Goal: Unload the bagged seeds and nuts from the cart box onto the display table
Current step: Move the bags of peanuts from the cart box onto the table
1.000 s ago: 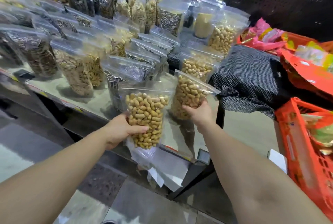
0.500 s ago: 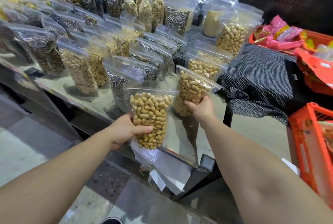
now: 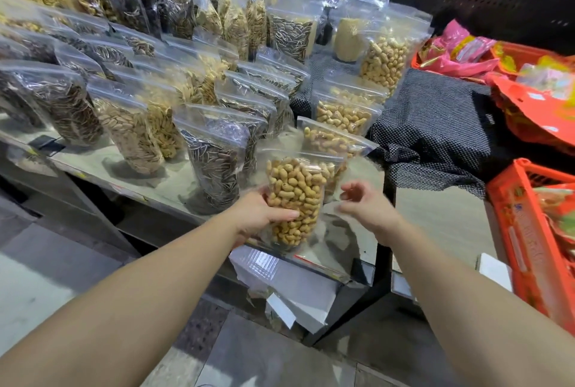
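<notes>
At centre frame the left hand (image 3: 264,215) grips a bag of peanuts (image 3: 294,200) upright over the front edge of the bench (image 3: 174,181); the right hand (image 3: 367,204) hangs loosely curled and empty beside it. Set the bag's base flat in front of the placed peanut bag (image 3: 333,144), apparently leaning, then steady both before releasing.

No legible text on bags, crates or table edge.

head cam | looks forward-down over display table (image 3: 102,162) | close, arm's reach | single view
</notes>
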Available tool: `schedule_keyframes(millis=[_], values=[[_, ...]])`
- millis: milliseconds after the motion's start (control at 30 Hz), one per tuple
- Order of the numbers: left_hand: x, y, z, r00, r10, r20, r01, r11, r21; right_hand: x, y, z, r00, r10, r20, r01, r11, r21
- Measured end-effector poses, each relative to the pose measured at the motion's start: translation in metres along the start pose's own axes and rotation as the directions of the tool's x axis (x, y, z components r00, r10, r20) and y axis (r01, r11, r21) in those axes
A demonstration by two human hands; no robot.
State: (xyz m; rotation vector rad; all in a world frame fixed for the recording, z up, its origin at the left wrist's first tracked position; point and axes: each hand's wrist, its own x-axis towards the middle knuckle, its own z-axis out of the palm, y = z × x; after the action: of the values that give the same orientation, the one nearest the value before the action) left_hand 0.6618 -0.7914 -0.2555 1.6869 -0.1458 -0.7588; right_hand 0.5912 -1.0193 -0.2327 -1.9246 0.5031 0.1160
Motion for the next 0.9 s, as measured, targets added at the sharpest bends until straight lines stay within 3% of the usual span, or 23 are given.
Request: schedule_keyframes(millis=[67, 167, 300, 467, 633, 900], values=[[0.004, 0.01, 0.009, 1.0, -0.001, 0.02, -0.001, 0.993, 0.114, -0.007, 0.003, 0.009, 0.97, -0.021, 0.243, 0.038, 0.997, -0.067], [0.017, 0.017, 0.016, 0.999, 0.029, 0.013, -0.031, 0.98, 0.198, -0.002, 0.003, 0.026, 0.994, -0.062, 0.088, 0.071, 0.991, -0.11], [0.033, 0.016, 0.016, 0.989, 0.106, -0.106, -0.067, 0.944, 0.323, 0.006, 0.003, 0.033, 0.994, -0.094, -0.058, 0.092, 0.995, -0.049], [0.041, 0.002, 0.019, 0.982, 0.115, -0.149, 0.003, 0.783, 0.621, 0.017, 0.001, 0.036, 0.994, -0.069, -0.081, 0.065, 0.996, -0.053], [0.04, -0.011, 0.026, 0.969, 0.162, -0.186, 0.086, 0.484, 0.871, 0.024, 0.003, 0.035, 0.994, -0.084, -0.074, 0.077, 0.992, -0.103], [0.036, -0.009, 0.03, 0.971, 0.157, -0.18, 0.098, 0.424, 0.9, 0.029, 0.002, 0.032, 0.993, -0.076, -0.085, 0.065, 0.99, -0.121]])
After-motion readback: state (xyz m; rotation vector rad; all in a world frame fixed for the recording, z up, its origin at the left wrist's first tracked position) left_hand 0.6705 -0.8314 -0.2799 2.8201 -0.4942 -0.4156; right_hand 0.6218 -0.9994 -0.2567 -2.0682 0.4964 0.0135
